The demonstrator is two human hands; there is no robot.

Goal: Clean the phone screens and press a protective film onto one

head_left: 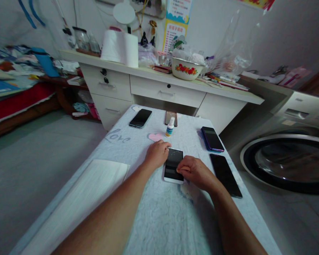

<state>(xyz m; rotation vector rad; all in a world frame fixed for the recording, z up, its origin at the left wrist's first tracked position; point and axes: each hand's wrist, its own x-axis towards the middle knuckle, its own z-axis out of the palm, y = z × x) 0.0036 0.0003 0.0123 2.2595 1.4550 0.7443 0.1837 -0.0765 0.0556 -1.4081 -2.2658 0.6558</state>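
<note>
A white smartphone (172, 171) with a dark screen lies face up on the cloth-covered table. My left hand (156, 155) grips its upper left edge with curled fingers. Over the right side of the screen, my right hand (193, 170) is closed with its fingertips pressed together; whatever they pinch, if anything, is hidden. Just beyond the phone stands a small spray bottle (169, 128) with a white top. A large black phone (225, 174) lies to the right of my right hand.
Stacked phones (212, 139) lie at the table's right edge, another phone (140, 118) at the far left. Behind the bottle rests a brown phone case (174, 115). White sheets (95, 187) lie at left. A white desk (164, 88) stands beyond, a washing machine (289, 127) at right.
</note>
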